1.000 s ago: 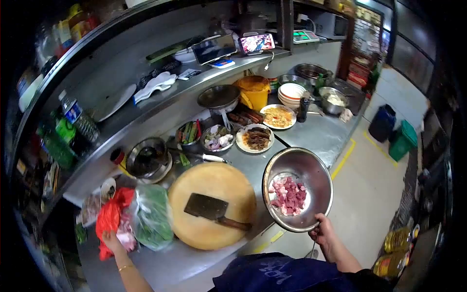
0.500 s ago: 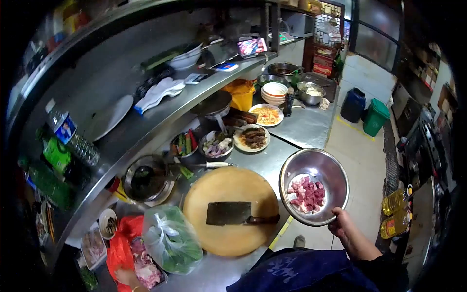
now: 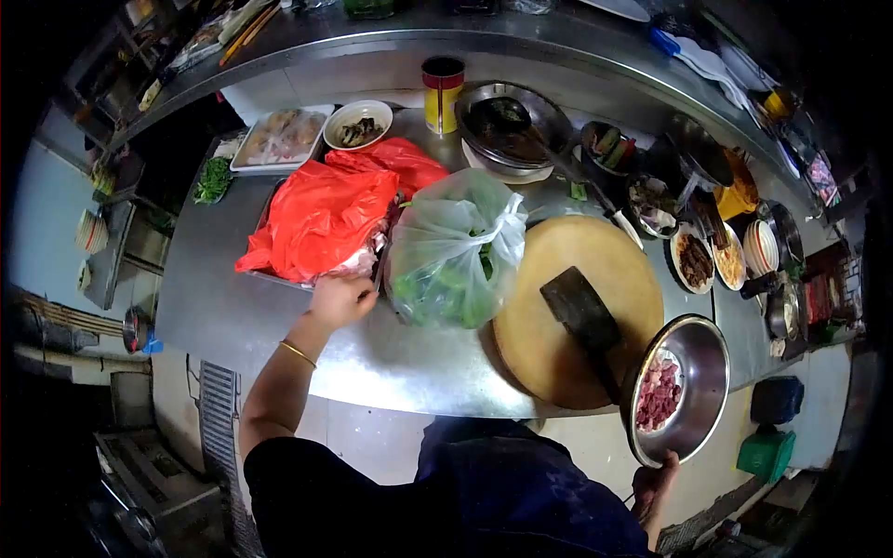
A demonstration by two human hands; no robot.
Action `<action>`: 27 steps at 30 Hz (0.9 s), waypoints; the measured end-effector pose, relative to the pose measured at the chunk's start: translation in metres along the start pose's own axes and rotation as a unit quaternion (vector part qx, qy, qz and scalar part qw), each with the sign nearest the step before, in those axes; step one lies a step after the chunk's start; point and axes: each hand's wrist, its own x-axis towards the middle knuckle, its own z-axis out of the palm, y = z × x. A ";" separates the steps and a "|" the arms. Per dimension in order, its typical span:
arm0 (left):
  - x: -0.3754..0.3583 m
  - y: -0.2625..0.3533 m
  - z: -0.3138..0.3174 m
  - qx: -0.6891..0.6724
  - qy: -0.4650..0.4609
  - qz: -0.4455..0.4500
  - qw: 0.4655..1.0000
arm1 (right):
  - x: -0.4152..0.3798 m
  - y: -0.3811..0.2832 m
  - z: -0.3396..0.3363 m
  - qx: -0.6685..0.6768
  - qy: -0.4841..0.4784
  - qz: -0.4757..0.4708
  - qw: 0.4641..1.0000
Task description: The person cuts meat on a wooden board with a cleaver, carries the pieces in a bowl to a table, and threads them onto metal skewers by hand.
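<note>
My right hand point(image 3: 655, 480) grips the rim of a metal bowl point(image 3: 704, 383), held tilted beside the worktop's front edge. Small chunks of red meat point(image 3: 659, 395) lie inside the bowl. My left hand point(image 3: 342, 299) is curled closed at the near edge of a tray; what its fingers hold, if anything, is hidden. Pale raw meat point(image 3: 357, 264) shows in that tray, mostly covered by a red plastic bag point(image 3: 321, 219). To its right stands a knotted clear bag of green vegetables point(image 3: 453, 256). A cleaver point(image 3: 581, 309) rests on the round chopping board point(image 3: 532, 349).
Behind are a white tray of wrapped food point(image 3: 279, 138), a small bowl point(image 3: 361, 124), a yellow can point(image 3: 443, 96) and a pan with a ladle point(image 3: 510, 121). Plates of food point(image 3: 693, 259) line the right. A metal shelf point(image 3: 391, 51) runs above the back.
My view has swung left toward the tray. The red bag, bunched beside the meat before, now covers most of it. The bowl stays in my right hand, and the cleaver lies on the board as before.
</note>
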 end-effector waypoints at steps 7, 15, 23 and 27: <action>0.075 0.001 -0.059 0.153 0.388 -0.152 0.896 | -0.001 -0.011 -0.010 0.006 0.014 0.005 1.000; -0.012 0.051 0.057 0.127 -0.023 -0.295 0.947 | 0.014 -0.004 -0.044 0.077 -0.008 -0.032 0.996; 0.067 0.211 0.070 -0.140 0.425 -0.219 0.867 | 0.114 -0.034 -0.133 0.047 0.118 0.046 0.991; 0.134 0.416 0.169 -0.174 0.380 0.040 0.907 | 0.172 -0.064 -0.208 0.148 0.059 0.084 0.984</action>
